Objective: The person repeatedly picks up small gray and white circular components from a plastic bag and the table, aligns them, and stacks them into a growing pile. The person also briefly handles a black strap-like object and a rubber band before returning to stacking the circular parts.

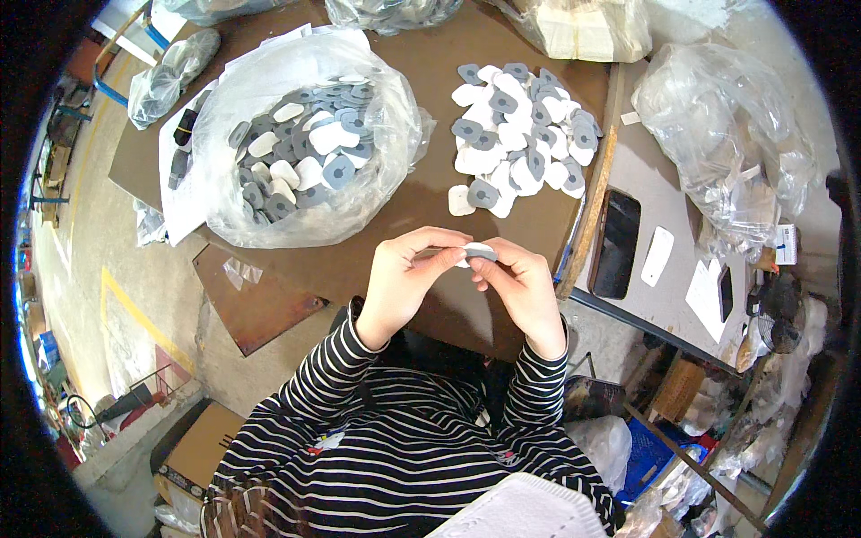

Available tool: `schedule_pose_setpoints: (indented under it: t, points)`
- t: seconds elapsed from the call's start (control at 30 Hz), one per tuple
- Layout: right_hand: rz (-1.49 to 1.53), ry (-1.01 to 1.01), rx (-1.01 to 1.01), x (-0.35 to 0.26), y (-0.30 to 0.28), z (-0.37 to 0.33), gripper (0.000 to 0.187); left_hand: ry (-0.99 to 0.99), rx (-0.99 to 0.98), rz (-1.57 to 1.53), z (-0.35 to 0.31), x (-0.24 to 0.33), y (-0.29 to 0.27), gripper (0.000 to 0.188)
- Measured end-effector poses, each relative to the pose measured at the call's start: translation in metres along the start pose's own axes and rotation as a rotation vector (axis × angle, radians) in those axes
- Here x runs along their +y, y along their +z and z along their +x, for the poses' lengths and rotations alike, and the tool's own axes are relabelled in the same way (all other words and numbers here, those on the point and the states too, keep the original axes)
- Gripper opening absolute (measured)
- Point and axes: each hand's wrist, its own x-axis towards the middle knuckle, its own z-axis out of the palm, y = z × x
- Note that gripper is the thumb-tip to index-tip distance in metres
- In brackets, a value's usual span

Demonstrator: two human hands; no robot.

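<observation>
Head view: left hand (404, 278) and right hand (523, 289) pinch a grey-and-white piece (482, 252) by opposite ends above the table (417, 206), toward its near edge; the piece's underside cannot be made out. Light, even fingertip pressure should prevent creasing.

over on the right there's a grey side desk (664, 300) with a big black phone (616, 242) lying flat, a white rounded card (657, 255) near it, and a smaller dark gadget (726, 293) on some white paper (705, 307). big crumpled clear bag (717, 134) up at the far end too. below that, a blue crate (644, 459) sits in clutter. on the left: a cardboard box (202, 441), a brown sheet (256, 305) with a clear plastic scrap (240, 272) on it, plus a yellow line (134, 316) on the floor (81, 269).
</observation>
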Motion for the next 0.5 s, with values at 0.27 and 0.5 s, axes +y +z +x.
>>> schedule_pose_setpoints:
  t: [0.27,0.5]
  points:
    - [0.184,0.010,0.206,0.006,0.011,-0.002,0.022,-0.056,0.099,-0.008,-0.005,0.005,-0.005,0.019]
    - [-0.008,-0.034,0.397,0.010,-0.017,0.003,0.017,0.238,0.594,0.251,0.005,0.038,-0.074,0.029]
